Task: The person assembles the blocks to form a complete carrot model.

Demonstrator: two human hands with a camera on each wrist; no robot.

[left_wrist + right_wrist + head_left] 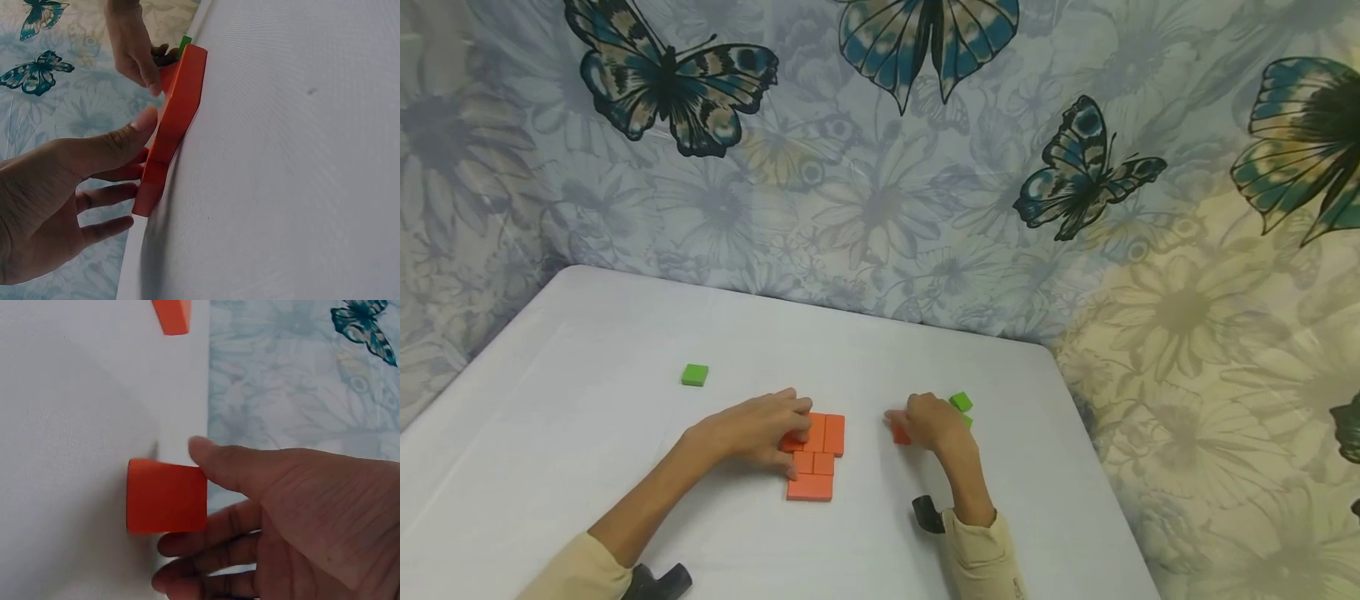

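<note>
Flat orange blocks [823, 435] lie edge to edge in a group on the white table. At their left side is my left hand [752, 427], its fingers reaching over the upper-left block and its thumb close to the lower ones. In the left wrist view the fingers [103, 231] look spread and loosely extended beside the orange edge. A separate orange block [167, 497] is pinched between thumb and fingers of my right hand [936, 421], right of the group. The palm hides part of this block in the head view.
One green block [695, 375] lies far left on the table [602, 350]. Behind the right hand are green blocks [961, 402], one partly covered. Black wrist devices [928, 514] sit near both sleeves. A butterfly-patterned wall covering [880, 200] borders the table's back edge.
</note>
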